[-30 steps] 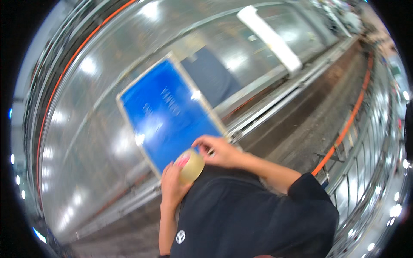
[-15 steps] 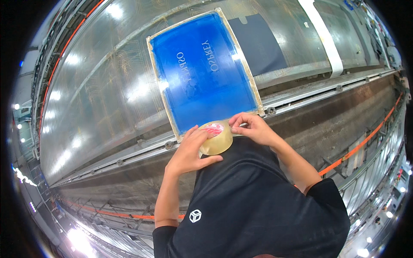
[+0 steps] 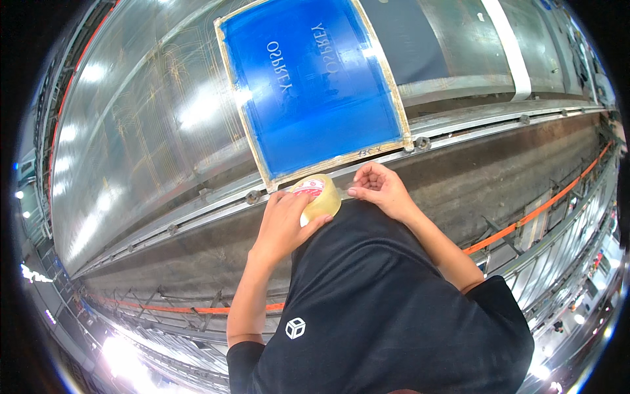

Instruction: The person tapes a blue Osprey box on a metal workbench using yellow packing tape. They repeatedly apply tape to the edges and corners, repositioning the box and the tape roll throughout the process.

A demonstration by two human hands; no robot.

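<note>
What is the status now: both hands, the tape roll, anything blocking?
Left hand has its grip around the tape roll. Right hand beside the roll, fingers pinched. Blue framed screen lies flat just beyond. Nothing blocking.

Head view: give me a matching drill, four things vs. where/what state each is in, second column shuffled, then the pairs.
Things:
1. left hand
2. right hand
3. blue screen frame
4. white strip

Places or states:
A. lies flat on the shiny metal table, its near edge just beyond both hands
B. grips the tape roll
C. far on the table, to the right past the frame
D. fingers curled, pinching beside the roll, not wrapped around it

Pairs: 1-B, 2-D, 3-A, 4-C
</note>
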